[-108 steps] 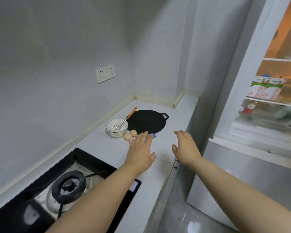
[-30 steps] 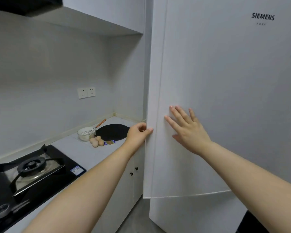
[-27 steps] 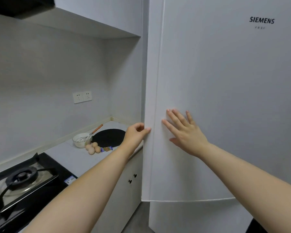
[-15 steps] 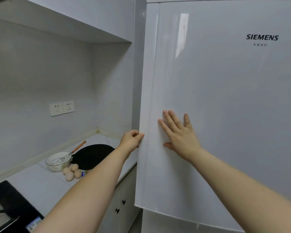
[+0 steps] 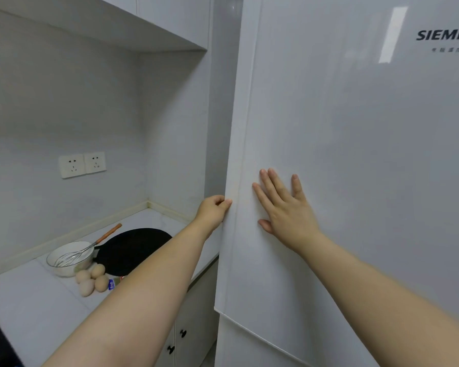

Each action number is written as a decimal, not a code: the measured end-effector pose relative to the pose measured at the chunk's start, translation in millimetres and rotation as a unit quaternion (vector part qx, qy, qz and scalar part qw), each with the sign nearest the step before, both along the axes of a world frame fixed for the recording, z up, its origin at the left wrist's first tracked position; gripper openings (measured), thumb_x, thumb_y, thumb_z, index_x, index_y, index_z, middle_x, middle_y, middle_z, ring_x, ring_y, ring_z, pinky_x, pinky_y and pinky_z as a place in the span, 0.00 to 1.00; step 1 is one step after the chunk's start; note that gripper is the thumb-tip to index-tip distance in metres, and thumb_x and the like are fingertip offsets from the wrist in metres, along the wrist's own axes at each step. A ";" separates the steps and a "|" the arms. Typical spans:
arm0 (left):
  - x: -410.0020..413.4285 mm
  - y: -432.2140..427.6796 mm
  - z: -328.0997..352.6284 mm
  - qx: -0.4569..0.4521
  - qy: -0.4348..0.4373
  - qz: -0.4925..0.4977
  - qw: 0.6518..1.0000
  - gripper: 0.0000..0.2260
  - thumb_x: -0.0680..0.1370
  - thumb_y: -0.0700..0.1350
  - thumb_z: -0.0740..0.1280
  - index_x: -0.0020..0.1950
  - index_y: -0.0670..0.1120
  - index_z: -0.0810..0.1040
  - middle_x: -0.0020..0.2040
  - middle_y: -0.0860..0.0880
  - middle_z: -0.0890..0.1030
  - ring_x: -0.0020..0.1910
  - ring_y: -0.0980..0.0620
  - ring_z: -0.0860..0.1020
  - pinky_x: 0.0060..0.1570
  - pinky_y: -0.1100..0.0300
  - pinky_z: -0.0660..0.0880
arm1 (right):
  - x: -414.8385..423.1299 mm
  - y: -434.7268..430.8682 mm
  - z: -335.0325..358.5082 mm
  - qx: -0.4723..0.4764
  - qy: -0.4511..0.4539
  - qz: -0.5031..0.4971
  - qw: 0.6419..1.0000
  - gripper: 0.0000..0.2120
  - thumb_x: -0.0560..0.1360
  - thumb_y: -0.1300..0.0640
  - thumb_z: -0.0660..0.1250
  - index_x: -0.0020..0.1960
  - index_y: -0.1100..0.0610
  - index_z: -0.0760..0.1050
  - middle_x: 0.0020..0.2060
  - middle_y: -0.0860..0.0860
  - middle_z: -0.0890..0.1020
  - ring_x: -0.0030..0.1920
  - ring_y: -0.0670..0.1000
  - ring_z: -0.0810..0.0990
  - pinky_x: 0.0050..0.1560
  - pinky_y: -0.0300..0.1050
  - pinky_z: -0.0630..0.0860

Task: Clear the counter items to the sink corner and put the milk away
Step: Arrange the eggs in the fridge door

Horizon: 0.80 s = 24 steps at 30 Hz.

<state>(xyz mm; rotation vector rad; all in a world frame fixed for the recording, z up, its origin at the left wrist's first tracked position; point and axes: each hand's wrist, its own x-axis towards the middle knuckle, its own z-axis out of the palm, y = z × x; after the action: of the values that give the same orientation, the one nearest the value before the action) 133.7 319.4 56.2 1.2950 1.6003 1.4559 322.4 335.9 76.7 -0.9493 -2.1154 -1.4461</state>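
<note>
White kitchen, head view: the fridge door (image 5: 355, 154) fills the right half now, where a few seconds back it stood open with milk cartons on its shelf. So the milk is out of sight behind that panel, put away as far as I can judge. My right hand (image 5: 284, 207) lies flat on the door face, fingers straight and slightly spread, pressing. My left hand (image 5: 214, 211) curls its fingers round the door's left edge. The door looks nearly home; whether the seal has met I cannot tell. Watch that edge — my left fingers sit in the narrow slot beside the tall side panel (image 5: 223, 102), so they should slip out before the last push. Over on the counter (image 5: 37, 300) the bowl (image 5: 69, 260) with its whisk (image 5: 90, 246), the black pan (image 5: 133, 250) and four eggs (image 5: 90, 279) wait — open worktop shows on their near side.
</note>
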 end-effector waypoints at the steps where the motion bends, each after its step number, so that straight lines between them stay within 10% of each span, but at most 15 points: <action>1: 1.5 4.4 -1.9 0.002 -0.006 0.003 1.000 0.08 0.80 0.44 0.61 0.48 0.44 0.78 0.47 0.47 0.79 0.47 0.49 0.76 0.57 0.50 0.74 | -0.2 3.8 -1.0 0.001 -0.002 -0.003 1.000 0.41 0.63 0.43 0.73 0.70 0.61 0.68 0.71 0.60 0.66 0.72 0.57 0.57 0.70 0.62 0.42; 24: 21.1 51.5 -13.6 0.036 -0.078 0.061 0.994 0.10 0.79 0.45 0.63 0.56 0.42 0.80 0.52 0.47 0.81 0.51 0.51 0.77 0.57 0.55 0.74 | 3.5 46.7 -5.5 0.012 -0.042 -0.082 0.996 0.38 0.70 0.38 0.60 0.73 0.59 0.63 0.73 0.59 0.63 0.73 0.59 0.56 0.68 0.66 0.44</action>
<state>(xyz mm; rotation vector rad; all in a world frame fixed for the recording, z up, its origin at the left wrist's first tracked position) 154.8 370.9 42.6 1.1077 1.5599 1.6598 325.9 382.6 71.2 -1.0931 -2.1163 -1.6142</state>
